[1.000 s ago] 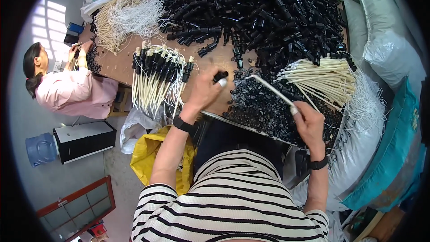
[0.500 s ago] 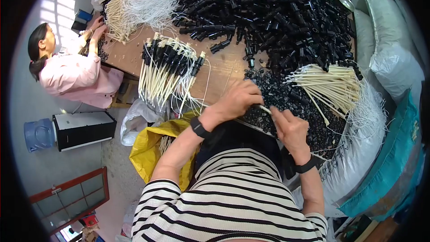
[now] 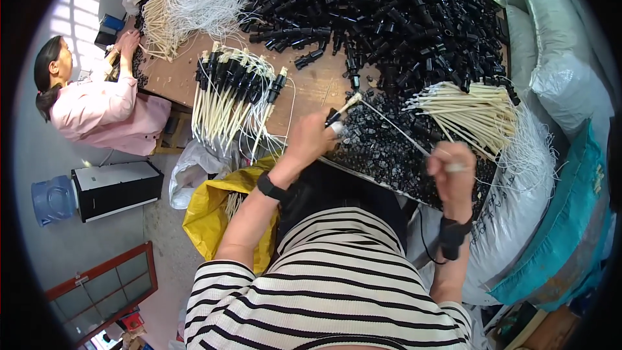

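the left hand (image 3: pixel 314 137) has its fingers clamped on a small black connector (image 3: pixel 335 118) at one end of a thin cream wire (image 3: pixel 389 126), over the table's (image 3: pixel 175 78) near edge. the right hand (image 3: pixel 451 172) has its fingers closed around the wire's other end, above a tray of small black parts (image 3: pixel 382 152), with a heap of black connectors (image 3: pixel 389 13) toward the far edge.

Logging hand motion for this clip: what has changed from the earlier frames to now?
From close together, the hands drew apart: the left hand holds the black tip, the right hand pulled the cream tube rightward. The finished bundle and black parts pile stayed put.
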The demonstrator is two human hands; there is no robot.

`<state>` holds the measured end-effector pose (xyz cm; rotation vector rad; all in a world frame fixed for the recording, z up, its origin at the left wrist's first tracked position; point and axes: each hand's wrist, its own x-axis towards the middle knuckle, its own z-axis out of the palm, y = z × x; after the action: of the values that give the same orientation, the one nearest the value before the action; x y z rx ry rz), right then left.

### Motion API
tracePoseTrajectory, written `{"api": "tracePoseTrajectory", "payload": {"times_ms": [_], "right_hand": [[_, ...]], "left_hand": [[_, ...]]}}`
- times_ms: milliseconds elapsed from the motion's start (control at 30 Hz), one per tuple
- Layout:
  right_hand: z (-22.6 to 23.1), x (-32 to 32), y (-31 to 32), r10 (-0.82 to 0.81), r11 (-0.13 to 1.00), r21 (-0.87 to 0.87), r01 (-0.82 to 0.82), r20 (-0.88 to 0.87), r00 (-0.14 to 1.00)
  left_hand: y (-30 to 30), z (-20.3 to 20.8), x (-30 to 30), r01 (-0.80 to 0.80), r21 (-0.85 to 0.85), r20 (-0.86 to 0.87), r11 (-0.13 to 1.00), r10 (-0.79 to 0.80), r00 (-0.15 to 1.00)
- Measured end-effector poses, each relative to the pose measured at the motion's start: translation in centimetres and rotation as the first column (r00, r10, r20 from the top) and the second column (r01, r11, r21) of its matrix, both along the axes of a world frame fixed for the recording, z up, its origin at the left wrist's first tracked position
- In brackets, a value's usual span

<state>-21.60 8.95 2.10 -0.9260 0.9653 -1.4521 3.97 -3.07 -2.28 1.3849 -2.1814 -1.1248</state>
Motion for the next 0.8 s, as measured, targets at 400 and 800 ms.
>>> {"api": "tracePoseTrajectory", "payload": {"times_ms": [400, 800], "right_hand": [[-2.4, 5.2, -1.2, -0.291, 0.953, -0.298, -0.043, -0.948, 0.13], [-2.1, 5.9, -1.4, -0.15, 0.985, -0.096, 0.144, -0.891, 0.429]], "left_hand": [[0.2, 1.7, -2.0, 0.012, 0.335, -0.325, 0.942, 0.103, 0.94], [1.5, 1.2, -1.9, 0.143, -0.054, -0.149, 0.988, -0.149, 0.977]]}}
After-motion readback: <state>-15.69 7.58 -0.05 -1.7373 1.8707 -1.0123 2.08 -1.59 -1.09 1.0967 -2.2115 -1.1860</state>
